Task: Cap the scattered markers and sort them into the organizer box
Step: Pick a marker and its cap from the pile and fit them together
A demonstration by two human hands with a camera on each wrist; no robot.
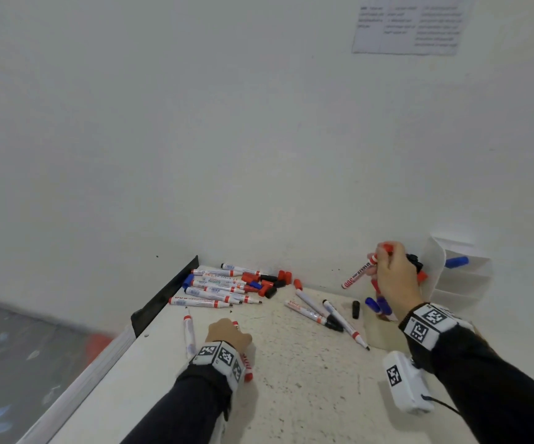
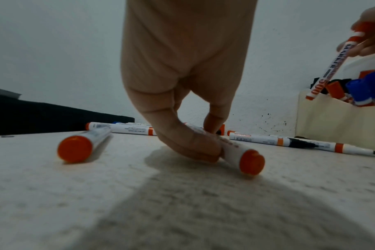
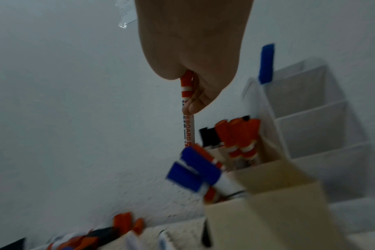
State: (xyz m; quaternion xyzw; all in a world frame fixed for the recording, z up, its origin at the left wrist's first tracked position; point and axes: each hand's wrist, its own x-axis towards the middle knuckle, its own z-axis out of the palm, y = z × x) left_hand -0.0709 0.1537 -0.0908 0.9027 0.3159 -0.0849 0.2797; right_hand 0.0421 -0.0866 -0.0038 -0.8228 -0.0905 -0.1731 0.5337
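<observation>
Right wrist: red marker hangs below grip (cap end pinched).

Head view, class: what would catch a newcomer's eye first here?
The heap of markers and loose caps against the wall at the table's far left stands out first. Next, the right hand holds a red marker above the organizer at far right. Nearer, the left hand pinches another marker lying on the table.
</observation>
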